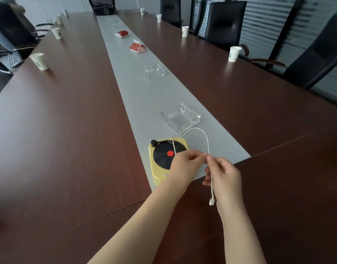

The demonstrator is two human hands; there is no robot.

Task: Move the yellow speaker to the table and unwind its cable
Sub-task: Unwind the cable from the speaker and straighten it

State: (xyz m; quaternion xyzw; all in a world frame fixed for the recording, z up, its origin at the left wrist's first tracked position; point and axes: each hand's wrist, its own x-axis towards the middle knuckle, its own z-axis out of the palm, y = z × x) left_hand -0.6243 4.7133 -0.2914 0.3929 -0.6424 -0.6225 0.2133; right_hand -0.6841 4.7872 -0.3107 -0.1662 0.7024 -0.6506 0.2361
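Note:
The yellow speaker [158,173], shaped like a small record player with a black disc and a red centre, rests on the grey runner near the table's front end. Its white cable [205,134] runs across the disc, arches in a loop toward the glass ashtray, and comes back to my fingers. My left hand [184,166] hovers over the speaker's right side and pinches the cable. My right hand [224,178] pinches the cable just beside it, and the free end with its white plug [211,202] dangles below.
A glass ashtray [180,117] sits just behind the cable loop, another ashtray [153,71] farther back, then two red tissue boxes [137,48]. Paper cups [234,53] line both long edges of the brown table [68,130]. Black chairs [316,60] stand around it.

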